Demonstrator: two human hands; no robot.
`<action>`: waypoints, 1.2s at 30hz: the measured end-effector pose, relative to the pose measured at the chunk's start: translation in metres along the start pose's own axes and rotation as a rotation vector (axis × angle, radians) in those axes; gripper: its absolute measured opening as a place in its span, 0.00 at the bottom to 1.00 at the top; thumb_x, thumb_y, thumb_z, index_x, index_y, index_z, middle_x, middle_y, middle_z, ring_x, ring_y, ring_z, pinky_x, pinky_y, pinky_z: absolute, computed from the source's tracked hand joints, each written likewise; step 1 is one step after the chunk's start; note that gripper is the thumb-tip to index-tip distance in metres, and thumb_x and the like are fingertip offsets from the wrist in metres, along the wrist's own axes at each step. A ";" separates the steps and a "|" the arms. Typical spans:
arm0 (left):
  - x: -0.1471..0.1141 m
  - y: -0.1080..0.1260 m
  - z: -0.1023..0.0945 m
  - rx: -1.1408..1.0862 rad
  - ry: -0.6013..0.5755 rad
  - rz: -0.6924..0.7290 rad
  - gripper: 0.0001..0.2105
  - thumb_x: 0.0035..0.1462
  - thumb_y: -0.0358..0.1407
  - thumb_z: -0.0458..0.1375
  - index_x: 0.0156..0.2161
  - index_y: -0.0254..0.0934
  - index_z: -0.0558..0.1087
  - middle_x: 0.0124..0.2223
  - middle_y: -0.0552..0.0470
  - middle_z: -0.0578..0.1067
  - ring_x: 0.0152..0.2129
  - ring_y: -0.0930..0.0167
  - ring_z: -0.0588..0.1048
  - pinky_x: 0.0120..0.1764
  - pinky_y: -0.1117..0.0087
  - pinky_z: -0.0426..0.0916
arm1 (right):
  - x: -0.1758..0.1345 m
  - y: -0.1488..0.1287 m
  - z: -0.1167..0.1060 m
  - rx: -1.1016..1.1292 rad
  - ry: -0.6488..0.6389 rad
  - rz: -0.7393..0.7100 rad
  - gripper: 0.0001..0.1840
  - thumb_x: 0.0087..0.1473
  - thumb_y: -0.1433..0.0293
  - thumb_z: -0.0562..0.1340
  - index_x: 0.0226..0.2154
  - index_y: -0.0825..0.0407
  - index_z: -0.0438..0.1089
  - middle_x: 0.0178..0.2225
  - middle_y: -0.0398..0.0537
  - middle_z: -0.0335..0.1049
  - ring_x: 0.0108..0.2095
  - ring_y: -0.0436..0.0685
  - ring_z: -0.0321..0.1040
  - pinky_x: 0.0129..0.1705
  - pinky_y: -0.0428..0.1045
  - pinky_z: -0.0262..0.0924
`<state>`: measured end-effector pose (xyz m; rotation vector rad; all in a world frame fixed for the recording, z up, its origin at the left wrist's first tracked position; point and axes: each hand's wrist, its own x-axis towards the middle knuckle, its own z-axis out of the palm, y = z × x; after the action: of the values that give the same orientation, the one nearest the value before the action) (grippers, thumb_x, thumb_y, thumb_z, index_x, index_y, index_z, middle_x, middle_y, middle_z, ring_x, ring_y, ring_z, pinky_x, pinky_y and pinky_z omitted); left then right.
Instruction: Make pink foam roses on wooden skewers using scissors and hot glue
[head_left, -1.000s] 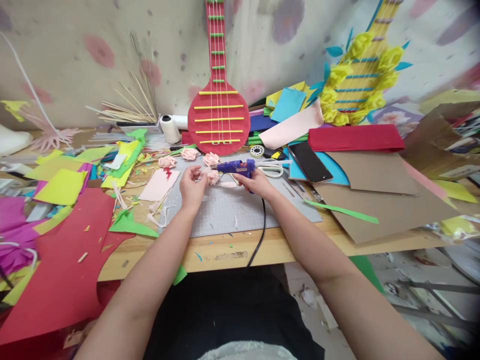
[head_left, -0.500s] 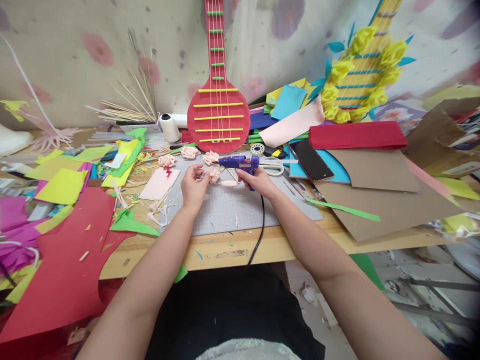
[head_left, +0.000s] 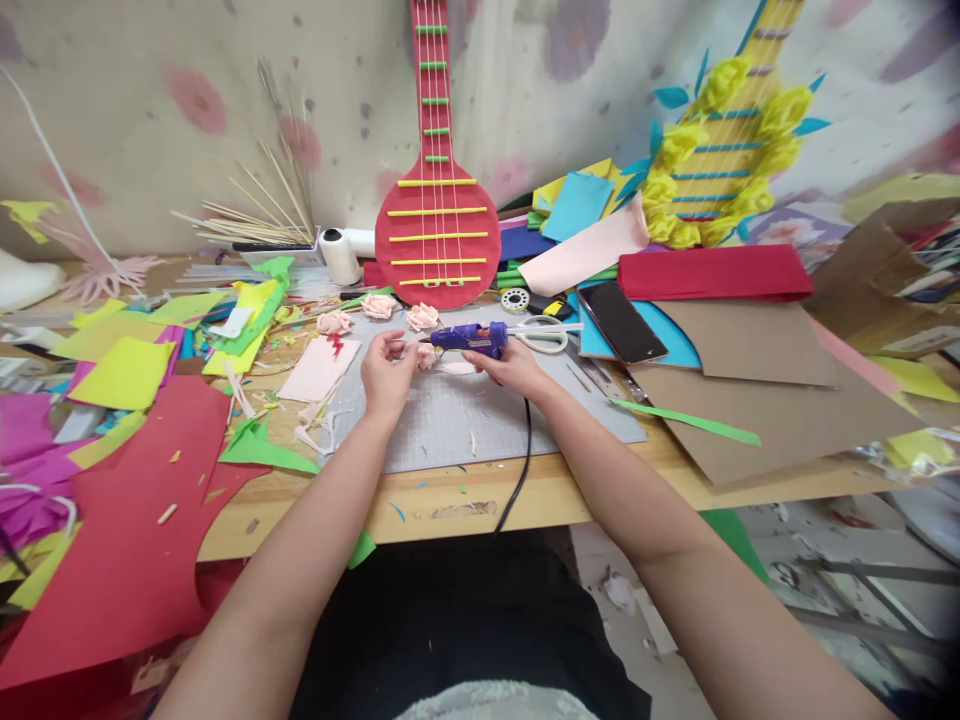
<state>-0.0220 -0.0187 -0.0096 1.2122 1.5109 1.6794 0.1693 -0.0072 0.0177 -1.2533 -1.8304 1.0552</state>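
"Pink flower [head_left: 427, 356], where was it?"

"Over the grey mat [head_left: 450, 435], pinched by the left hand [head_left: 388, 374]."

"And the right hand [head_left: 511, 366]?"

"Curled around the blue glue gun [head_left: 472, 338], its nozzle close to the flower."

"Beyond that?"

"Three more pink flowers [head_left: 380, 306] lay before the red stringed instrument [head_left: 409, 225]."

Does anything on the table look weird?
One thing: a red squiggle on the pink paper beside the left hand. It looks odd because it's so bright against the pale sheet. I can't tell if it's ink.
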 end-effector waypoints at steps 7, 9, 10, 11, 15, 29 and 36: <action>0.000 0.001 0.000 0.059 0.014 0.011 0.14 0.43 0.34 0.60 0.38 0.36 0.68 0.27 0.54 0.72 0.22 0.75 0.69 0.26 0.74 0.67 | 0.002 0.004 -0.001 -0.025 0.008 0.012 0.23 0.44 0.49 0.58 0.23 0.54 0.65 0.19 0.42 0.62 0.21 0.47 0.57 0.25 0.45 0.52; 0.000 0.000 -0.001 0.082 0.018 0.022 0.14 0.43 0.34 0.60 0.38 0.36 0.69 0.28 0.54 0.72 0.24 0.75 0.71 0.29 0.73 0.67 | 0.002 0.004 -0.002 -0.030 0.018 0.016 0.23 0.44 0.49 0.59 0.22 0.54 0.64 0.19 0.43 0.61 0.20 0.47 0.57 0.24 0.45 0.52; 0.000 0.000 -0.001 0.090 0.018 0.025 0.14 0.43 0.34 0.60 0.39 0.36 0.69 0.28 0.53 0.72 0.25 0.74 0.71 0.30 0.73 0.68 | 0.003 0.004 -0.002 -0.031 0.025 0.016 0.23 0.43 0.50 0.59 0.22 0.54 0.64 0.19 0.43 0.61 0.20 0.47 0.56 0.24 0.45 0.52; 0.000 0.000 -0.001 0.095 0.018 0.028 0.14 0.44 0.34 0.60 0.39 0.36 0.69 0.28 0.53 0.73 0.25 0.74 0.72 0.31 0.72 0.68 | 0.003 0.005 -0.003 -0.032 0.032 0.014 0.23 0.43 0.50 0.59 0.21 0.54 0.63 0.18 0.42 0.61 0.20 0.47 0.56 0.24 0.45 0.52; 0.000 -0.001 -0.002 0.101 0.012 0.043 0.14 0.44 0.34 0.60 0.39 0.36 0.69 0.29 0.53 0.73 0.26 0.74 0.72 0.32 0.72 0.68 | 0.003 0.006 -0.003 -0.024 0.056 0.014 0.22 0.43 0.50 0.59 0.22 0.53 0.64 0.17 0.41 0.59 0.19 0.47 0.56 0.24 0.45 0.52; 0.012 0.008 -0.011 -0.049 0.042 -0.027 0.15 0.42 0.35 0.61 0.38 0.36 0.68 0.29 0.53 0.73 0.23 0.75 0.72 0.22 0.76 0.66 | 0.015 0.035 -0.024 -0.123 0.361 0.128 0.26 0.42 0.47 0.58 0.30 0.54 0.70 0.19 0.45 0.65 0.24 0.53 0.63 0.28 0.47 0.56; 0.031 0.003 -0.022 0.086 0.108 0.104 0.16 0.43 0.34 0.60 0.41 0.36 0.69 0.31 0.51 0.75 0.29 0.73 0.74 0.29 0.74 0.68 | 0.032 0.041 -0.020 -0.337 0.411 0.199 0.32 0.41 0.42 0.55 0.32 0.55 0.69 0.30 0.55 0.71 0.33 0.60 0.67 0.35 0.52 0.58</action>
<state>-0.0543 -0.0022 0.0019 1.2831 1.6247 1.7894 0.1932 0.0363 -0.0076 -1.7343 -1.6244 0.5380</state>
